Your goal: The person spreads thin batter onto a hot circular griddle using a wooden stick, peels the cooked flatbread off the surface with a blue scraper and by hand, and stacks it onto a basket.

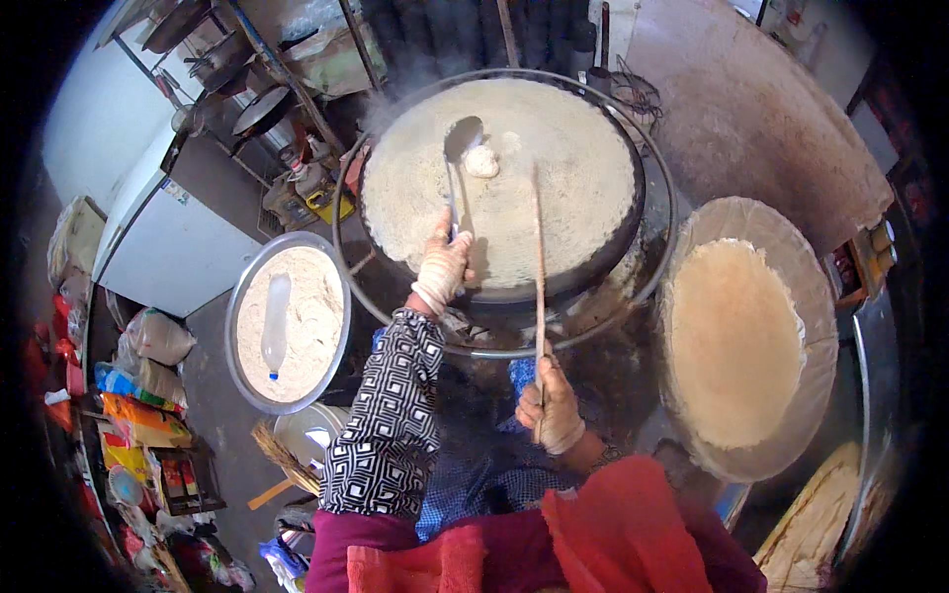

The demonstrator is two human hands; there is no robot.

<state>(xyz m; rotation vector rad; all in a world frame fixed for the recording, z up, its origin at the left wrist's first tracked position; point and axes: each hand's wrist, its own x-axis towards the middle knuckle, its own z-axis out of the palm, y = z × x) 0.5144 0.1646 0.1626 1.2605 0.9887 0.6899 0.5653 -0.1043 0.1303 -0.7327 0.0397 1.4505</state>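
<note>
A big round griddle (636, 210) lies in front of me, coated nearly to its rim with a thin pale batter layer (415, 188). My left hand (442, 264), in a pale glove or wrap, is closed around the handle of a metal ladle (463, 136). The ladle's bowl is above the batter layer, beside a small white lump of batter (481, 161). In my right hand (556, 407), also wrapped in pale covering, is a long thin wooden stick (540, 267). Its far end reaches over the middle of the griddle; I cannot tell whether it touches the batter.
A metal ring (672, 237) surrounds the griddle. At left stands a basin (237, 336) of pale batter holding a plastic bottle (277, 326). A cloth-lined basket (816, 326) with a round tan flatbread (736, 341) is at right. Shelves with pans (262, 111) stand far left.
</note>
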